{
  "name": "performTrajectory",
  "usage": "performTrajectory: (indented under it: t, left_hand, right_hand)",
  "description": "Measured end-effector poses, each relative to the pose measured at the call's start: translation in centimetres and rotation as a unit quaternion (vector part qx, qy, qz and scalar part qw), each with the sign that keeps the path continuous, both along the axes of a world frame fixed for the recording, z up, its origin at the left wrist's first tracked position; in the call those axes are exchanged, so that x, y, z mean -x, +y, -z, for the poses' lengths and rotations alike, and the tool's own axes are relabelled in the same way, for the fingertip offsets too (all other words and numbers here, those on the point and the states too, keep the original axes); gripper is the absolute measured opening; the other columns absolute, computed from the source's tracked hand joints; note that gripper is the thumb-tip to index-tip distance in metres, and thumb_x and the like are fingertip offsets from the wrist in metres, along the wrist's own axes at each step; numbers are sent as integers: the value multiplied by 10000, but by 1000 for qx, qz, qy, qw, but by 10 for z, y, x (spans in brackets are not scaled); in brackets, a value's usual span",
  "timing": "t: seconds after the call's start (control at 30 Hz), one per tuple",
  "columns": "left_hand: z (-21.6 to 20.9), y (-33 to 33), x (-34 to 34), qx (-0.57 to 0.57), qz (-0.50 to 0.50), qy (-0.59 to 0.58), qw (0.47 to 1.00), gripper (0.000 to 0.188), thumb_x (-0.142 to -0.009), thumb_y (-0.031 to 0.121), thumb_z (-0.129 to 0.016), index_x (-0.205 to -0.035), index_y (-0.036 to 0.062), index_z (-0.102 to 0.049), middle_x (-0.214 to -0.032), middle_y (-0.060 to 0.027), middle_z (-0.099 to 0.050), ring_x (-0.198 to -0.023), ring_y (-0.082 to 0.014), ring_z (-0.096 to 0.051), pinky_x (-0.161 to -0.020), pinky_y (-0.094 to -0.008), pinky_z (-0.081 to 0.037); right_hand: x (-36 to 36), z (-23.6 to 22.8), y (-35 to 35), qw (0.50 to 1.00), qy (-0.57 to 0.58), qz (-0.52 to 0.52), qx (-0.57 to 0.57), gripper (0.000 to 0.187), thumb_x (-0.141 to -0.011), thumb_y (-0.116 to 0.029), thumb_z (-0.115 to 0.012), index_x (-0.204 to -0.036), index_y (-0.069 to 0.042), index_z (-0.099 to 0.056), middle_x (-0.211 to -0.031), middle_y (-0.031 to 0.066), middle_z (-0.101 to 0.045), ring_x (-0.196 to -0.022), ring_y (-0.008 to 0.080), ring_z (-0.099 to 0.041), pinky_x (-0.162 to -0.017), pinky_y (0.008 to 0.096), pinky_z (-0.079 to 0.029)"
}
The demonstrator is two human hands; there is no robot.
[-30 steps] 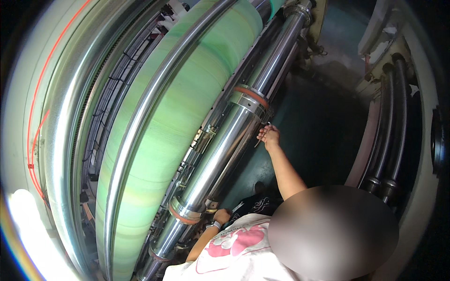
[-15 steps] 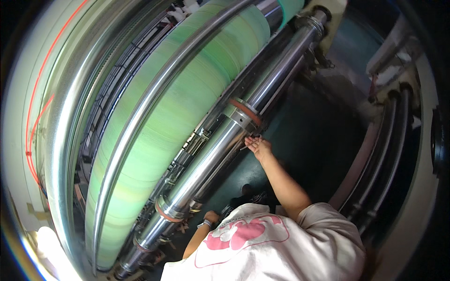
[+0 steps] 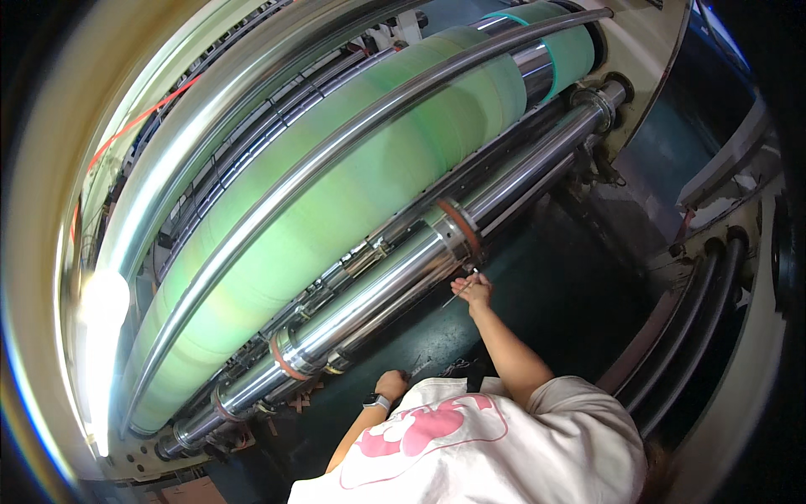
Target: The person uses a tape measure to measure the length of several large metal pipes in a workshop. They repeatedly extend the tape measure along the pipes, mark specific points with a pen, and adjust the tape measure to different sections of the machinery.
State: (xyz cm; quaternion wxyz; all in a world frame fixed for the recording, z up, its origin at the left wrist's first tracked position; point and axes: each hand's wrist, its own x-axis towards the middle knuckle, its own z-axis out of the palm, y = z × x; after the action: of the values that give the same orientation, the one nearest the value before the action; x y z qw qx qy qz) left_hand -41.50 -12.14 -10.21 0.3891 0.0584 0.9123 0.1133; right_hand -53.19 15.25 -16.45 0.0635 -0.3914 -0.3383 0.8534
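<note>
Thin metal rod (image 3: 452,297) lies slantwise across the fingers of my right hand (image 3: 474,291), one end poking out past them toward the lower left. I have those fingers loosely bent around it, palm partly turned up, the grip light rather than a full fist. Both the rod and the hand are just below a steel collar (image 3: 453,241) with a reddish-brown band, set on a long polished steel roller (image 3: 369,304); I cannot tell whether the rod's upper end touches the collar. My left hand (image 3: 391,385) is lower down and well apart from the right, near the roller's lower stretch, its fingers curled. Whether it has hold of anything, I cannot tell. A wristwatch (image 3: 377,401) with a pale strap sits on that wrist. A second banded collar (image 3: 287,353) is on the roller up and to the left of this hand. Beyond the roller lies a big pale-green roll (image 3: 344,210), with a shiny bar (image 3: 306,170) running along in front of it. My white shirt (image 3: 537,428), printed in pink, fills the bottom, and two dark bars (image 3: 720,294) slope down at my right.
</note>
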Motion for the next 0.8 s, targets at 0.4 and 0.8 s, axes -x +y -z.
performTrajectory:
  t: [0.4,0.8]
  left_hand:
    - [67,-245,-134,-70,-342,93,933,293,-810,276,-585,-739,-6,-629,-629,-177,-595,-573,-245,-582,-560,-360,-433]
    - [47,-175,-81,-160,-342,136,916,316,-860,228,-525,-672,-22,-573,-553,-93,-564,-490,-147,-495,-484,-326,-384]
  right_hand:
    - [1,-9,-2,994,77,51,50,257,-933,-227,-362,-822,4,-382,-875,245,-564,-790,362,-605,-717,493,-527]
    - [7,-30,3,992,59,11,113,258,-946,-221,-306,-810,-15,-382,-925,249,-562,-856,374,-601,-735,486,-527]
